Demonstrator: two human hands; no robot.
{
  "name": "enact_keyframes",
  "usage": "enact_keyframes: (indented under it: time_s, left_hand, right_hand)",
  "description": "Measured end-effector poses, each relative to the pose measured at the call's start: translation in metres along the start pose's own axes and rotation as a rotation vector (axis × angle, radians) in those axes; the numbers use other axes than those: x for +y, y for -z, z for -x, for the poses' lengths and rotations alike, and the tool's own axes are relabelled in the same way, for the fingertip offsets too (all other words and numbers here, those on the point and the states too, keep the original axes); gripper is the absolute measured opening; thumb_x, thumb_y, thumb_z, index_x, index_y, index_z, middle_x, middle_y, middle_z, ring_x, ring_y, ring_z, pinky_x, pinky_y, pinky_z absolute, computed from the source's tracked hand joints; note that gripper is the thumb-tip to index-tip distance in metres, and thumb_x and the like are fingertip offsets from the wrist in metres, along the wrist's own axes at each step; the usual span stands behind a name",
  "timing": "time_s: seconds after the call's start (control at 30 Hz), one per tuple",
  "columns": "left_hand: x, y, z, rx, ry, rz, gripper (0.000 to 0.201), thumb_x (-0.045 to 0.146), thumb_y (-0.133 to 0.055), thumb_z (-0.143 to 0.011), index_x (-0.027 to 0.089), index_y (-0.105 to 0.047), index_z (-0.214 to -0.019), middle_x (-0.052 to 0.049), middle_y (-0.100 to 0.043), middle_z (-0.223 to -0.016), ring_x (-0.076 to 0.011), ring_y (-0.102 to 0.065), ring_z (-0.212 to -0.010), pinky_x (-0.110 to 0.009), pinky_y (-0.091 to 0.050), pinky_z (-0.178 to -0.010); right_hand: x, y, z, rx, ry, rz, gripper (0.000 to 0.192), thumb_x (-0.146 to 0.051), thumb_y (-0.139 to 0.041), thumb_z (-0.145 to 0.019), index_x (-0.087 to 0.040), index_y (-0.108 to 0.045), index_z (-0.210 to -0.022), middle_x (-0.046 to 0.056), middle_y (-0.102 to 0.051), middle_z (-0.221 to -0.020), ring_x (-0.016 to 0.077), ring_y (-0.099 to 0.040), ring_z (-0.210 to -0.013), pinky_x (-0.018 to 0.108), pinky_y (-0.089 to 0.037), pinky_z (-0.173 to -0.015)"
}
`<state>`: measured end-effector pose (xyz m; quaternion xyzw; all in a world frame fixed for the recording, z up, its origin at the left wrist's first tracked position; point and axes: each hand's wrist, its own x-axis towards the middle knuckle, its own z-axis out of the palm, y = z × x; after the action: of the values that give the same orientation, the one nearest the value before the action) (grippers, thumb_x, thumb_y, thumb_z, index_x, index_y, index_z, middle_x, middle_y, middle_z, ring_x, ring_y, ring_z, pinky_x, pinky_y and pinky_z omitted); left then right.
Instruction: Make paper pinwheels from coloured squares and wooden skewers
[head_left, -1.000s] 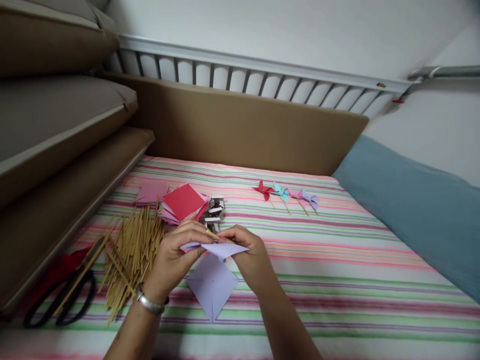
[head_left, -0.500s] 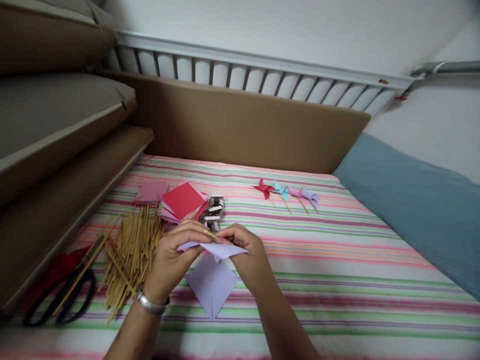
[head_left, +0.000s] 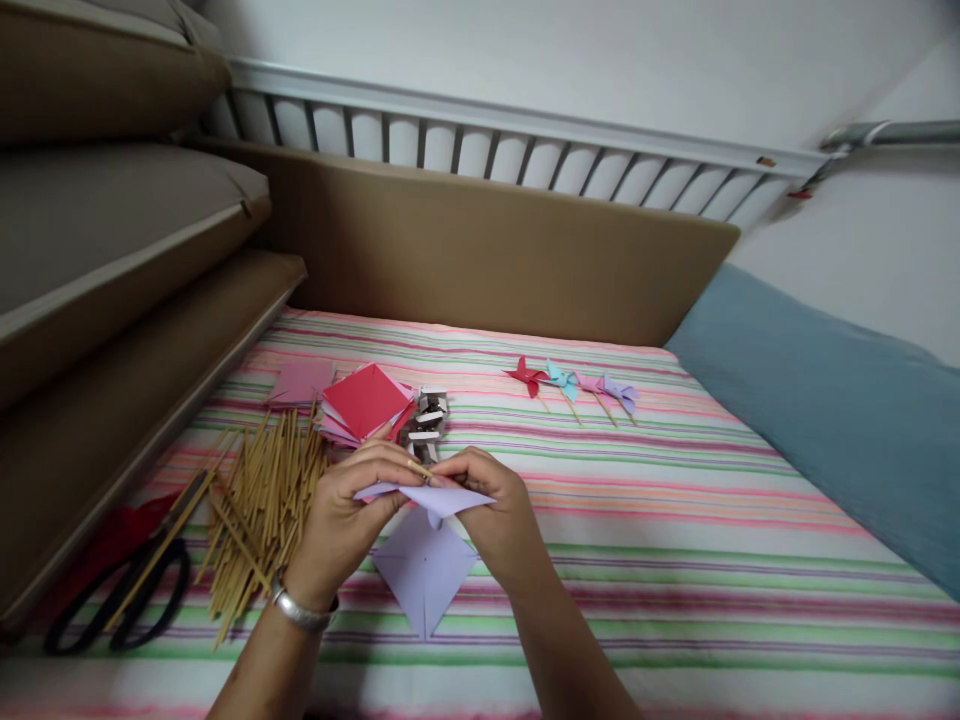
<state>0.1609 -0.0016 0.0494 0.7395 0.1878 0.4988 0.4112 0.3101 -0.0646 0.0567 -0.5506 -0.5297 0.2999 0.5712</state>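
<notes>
My left hand [head_left: 346,520] and my right hand [head_left: 491,510] meet above the striped sheet [head_left: 675,540], both pinching a folded lilac paper [head_left: 442,497] between fingertips. A thin wooden stick shows between my fingers at the paper's top. Below the hands another lilac paper square [head_left: 422,580] lies flat on the sheet. A silver bracelet sits on my left wrist.
A pile of wooden sticks [head_left: 259,505] lies to the left, with black scissors [head_left: 124,600] beside it. Red and pink paper squares [head_left: 365,402] and a small grey-white heap [head_left: 426,420] lie beyond the hands. Several finished pinwheels [head_left: 574,385] lie further back. Brown cushions stand left and behind.
Both hands stay on the lilac paper with only slight finger shifts; the view moved a little.
</notes>
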Motion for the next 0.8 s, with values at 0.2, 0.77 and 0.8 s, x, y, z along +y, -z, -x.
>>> enact_keyframes:
  time_s: [0.2,0.77,0.8]
  left_hand:
    - [0.0,0.0,0.0,0.005,0.004,0.003,0.005,0.019,-0.066,-0.075,0.019,-0.071,-0.076,-0.007,-0.07,-0.08,-0.0199,-0.063,-0.082,-0.035,-0.048,-0.079]
    - [0.001,-0.001,0.002,0.04,0.049,0.012,0.005,0.021,-0.066,-0.075,0.02,-0.07,-0.074,-0.006,-0.071,-0.077,-0.0191,-0.064,-0.078,-0.037,-0.047,-0.084]
    - [0.001,-0.001,0.003,0.047,0.046,0.009,0.005,0.021,-0.066,-0.075,0.02,-0.07,-0.073,-0.005,-0.071,-0.077,-0.0191,-0.064,-0.078,-0.037,-0.047,-0.084]
  right_hand:
    - [0.003,0.0,0.0,-0.01,0.013,0.007,0.011,-0.016,-0.063,-0.071,-0.022,-0.071,-0.076,0.001,-0.061,-0.072,0.0142,-0.057,-0.068,0.025,-0.044,-0.062]
    - [-0.009,-0.002,0.004,0.007,0.155,0.142,0.023,-0.008,-0.056,-0.072,-0.023,-0.071,-0.082,0.001,-0.061,-0.072,0.0138,-0.057,-0.069,0.024,-0.043,-0.062]
    - [-0.008,-0.003,0.004,0.011,0.159,0.134,0.024,-0.007,-0.056,-0.072,-0.023,-0.071,-0.082,0.001,-0.061,-0.072,0.014,-0.058,-0.069,0.025,-0.044,-0.063]
